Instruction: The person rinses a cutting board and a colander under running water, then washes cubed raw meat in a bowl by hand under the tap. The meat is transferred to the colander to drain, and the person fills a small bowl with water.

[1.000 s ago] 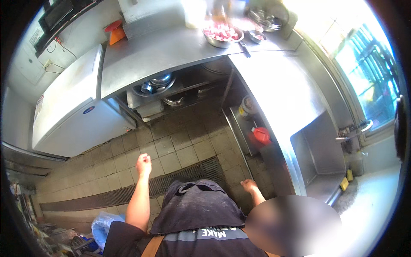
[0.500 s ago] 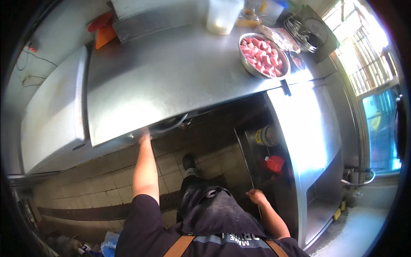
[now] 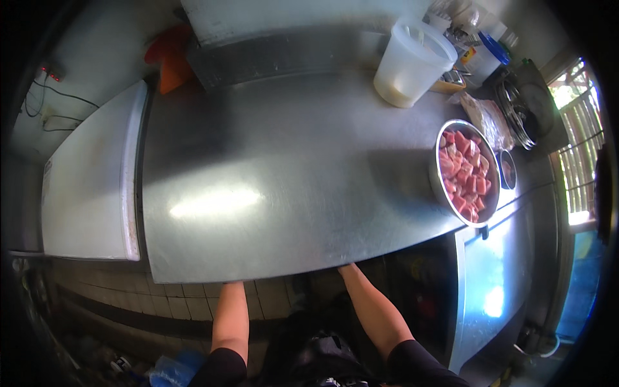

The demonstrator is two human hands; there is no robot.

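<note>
Both of my forearms reach to the front edge of the steel worktop (image 3: 290,187). My left hand (image 3: 232,284) is at that edge, its fingers hidden beneath it. My right hand (image 3: 345,268) also disappears under the edge, farther right, so what either hand touches or holds cannot be seen. At the worktop's right sits a steel bowl (image 3: 436,169) of pink raw meat chunks (image 3: 465,174), with a dark handle (image 3: 483,232) protruding below it at the edge. A translucent plastic bucket (image 3: 411,68) stands at the back.
A white chest freezer (image 3: 93,193) adjoins the worktop's left end. An orange object (image 3: 173,68) leans at the back left. A bag (image 3: 483,119), a small bowl (image 3: 507,169) and pans (image 3: 516,109) crowd the back right. A lower steel counter (image 3: 483,284) runs beneath the window.
The view has moved up close to the worktop. My right hand, earlier lower at my side, now reaches under the edge beside my left, which reached the edge half a second ago.
</note>
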